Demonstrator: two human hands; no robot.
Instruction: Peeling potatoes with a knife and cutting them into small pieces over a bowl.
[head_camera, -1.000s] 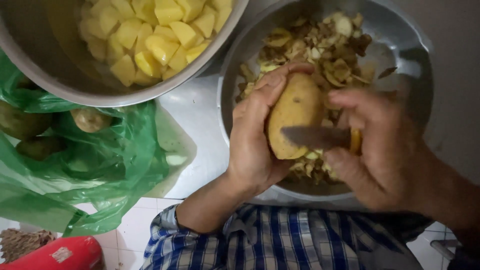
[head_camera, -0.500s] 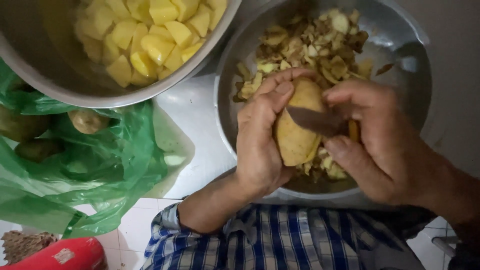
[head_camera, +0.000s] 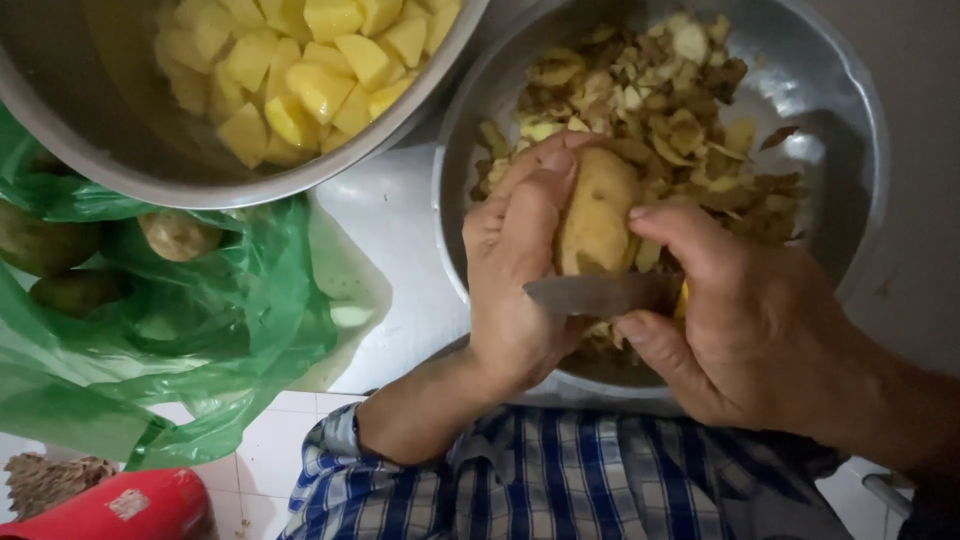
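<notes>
My left hand (head_camera: 520, 270) grips a tan, partly peeled potato (head_camera: 597, 212) over a wide metal bowl (head_camera: 830, 130) that holds a heap of potato peels (head_camera: 660, 110). My right hand (head_camera: 750, 320) is closed around a knife, and its grey blade (head_camera: 595, 294) lies across the lower end of the potato, pointing left toward my left thumb. The knife's handle is hidden inside my fist.
A second metal bowl (head_camera: 90, 150) at the upper left holds water and yellow cut potato chunks (head_camera: 310, 60). A green plastic bag (head_camera: 200, 330) on the left contains unpeeled potatoes (head_camera: 178, 234). A red object (head_camera: 110, 505) lies at the bottom left on white tiles.
The knife blade has slid from the potato's upper part down to its lower end. The potato has been turned a little in my left hand.
</notes>
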